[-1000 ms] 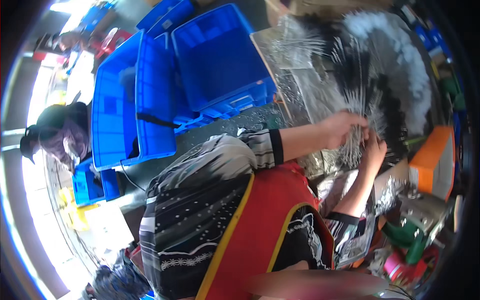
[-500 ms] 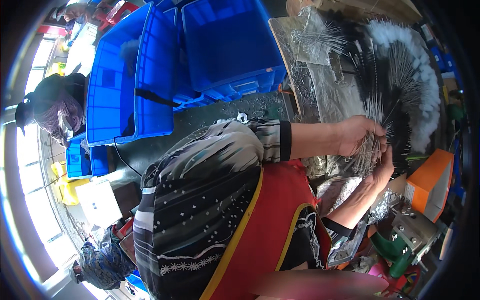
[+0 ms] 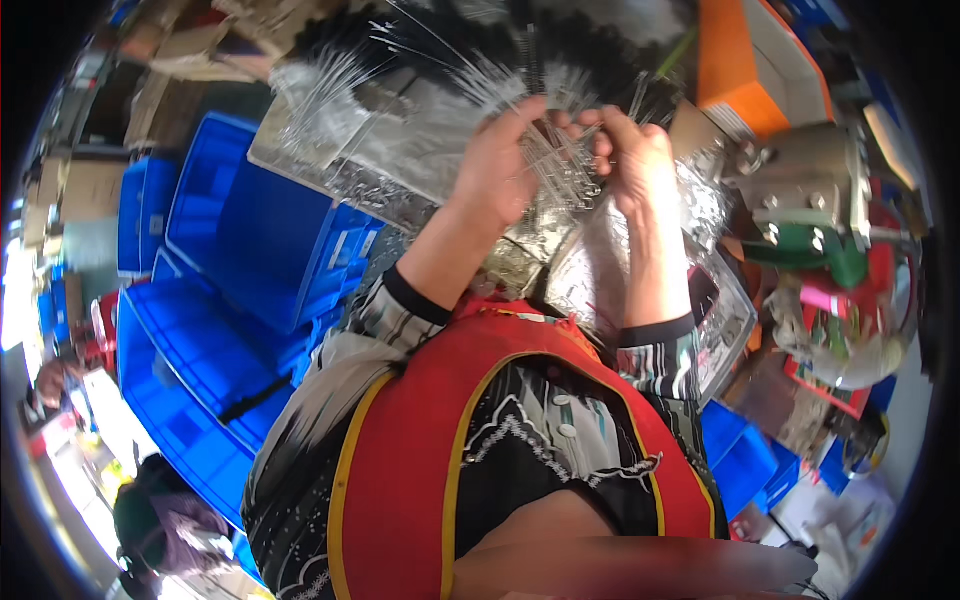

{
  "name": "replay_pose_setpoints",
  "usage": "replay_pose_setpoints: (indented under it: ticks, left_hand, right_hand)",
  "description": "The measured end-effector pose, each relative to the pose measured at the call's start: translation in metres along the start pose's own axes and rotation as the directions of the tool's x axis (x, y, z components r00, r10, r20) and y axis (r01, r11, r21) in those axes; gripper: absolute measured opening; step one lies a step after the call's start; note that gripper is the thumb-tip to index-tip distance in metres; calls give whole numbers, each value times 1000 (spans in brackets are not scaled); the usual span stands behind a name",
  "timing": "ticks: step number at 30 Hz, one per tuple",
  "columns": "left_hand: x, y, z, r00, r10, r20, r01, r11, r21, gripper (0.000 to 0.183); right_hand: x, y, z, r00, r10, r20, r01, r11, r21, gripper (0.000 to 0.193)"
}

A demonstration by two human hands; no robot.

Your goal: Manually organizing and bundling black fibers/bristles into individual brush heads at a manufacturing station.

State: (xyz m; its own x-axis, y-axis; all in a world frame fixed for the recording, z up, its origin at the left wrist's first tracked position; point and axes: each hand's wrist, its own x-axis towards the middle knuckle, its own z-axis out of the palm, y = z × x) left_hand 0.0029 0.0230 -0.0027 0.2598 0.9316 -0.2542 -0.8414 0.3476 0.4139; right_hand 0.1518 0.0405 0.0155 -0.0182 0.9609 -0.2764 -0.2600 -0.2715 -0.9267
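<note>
A loose bundle of thin wire brushes (image 3: 565, 178) with twisted, looped metal ends sits between my two hands over the work table. My left hand (image 3: 500, 165) is closed around the bundle's left side. My right hand (image 3: 638, 165) is curled in at the right side, its thumb and fingertips pinched on the wire stems. Just beyond lies a heap of black-bristled brushes (image 3: 600, 50), blurred by motion. More bare wire stems (image 3: 325, 95) fan out on the table (image 3: 400, 165) to the left.
An open orange box (image 3: 745, 75) stands at the far right, with a metal machine with a green part (image 3: 810, 205) nearer. Large blue bins (image 3: 250, 235) stack at left beside the table's edge. A person (image 3: 170, 520) is at the lower left. Cardboard boxes (image 3: 190, 45) lie at the far left.
My view has swung round, so the table now lies ahead rather than at the right. Both hands stay at the wire bundle, and my right hand has drawn a little apart from the left.
</note>
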Motion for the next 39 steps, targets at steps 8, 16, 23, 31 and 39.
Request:
replay_pose_setpoints:
  ticks: [8,16,23,31,39]
  left_hand:
    - [0,-5,-14,993,-112,24,113,989,-91,16]
    - [-3,4,-17,985,-166,-42,168,984,58,32]
    - [-9,1,-11,972,-206,-115,233,914,331,29]
    - [-16,9,-14,995,-98,29,74,886,458,28]
    - [-18,-2,-6,990,139,-17,-115,875,470,25]
  right_hand:
    - [5,10,-16,927,-231,-295,292,939,183,20]
    - [5,15,-13,948,-254,-191,250,967,-45,27]
    - [-6,26,7,960,-277,-38,251,914,-318,27]
    - [-26,17,13,802,-596,41,428,525,-736,30]
    - [-72,36,41,919,-287,270,343,242,-908,20]
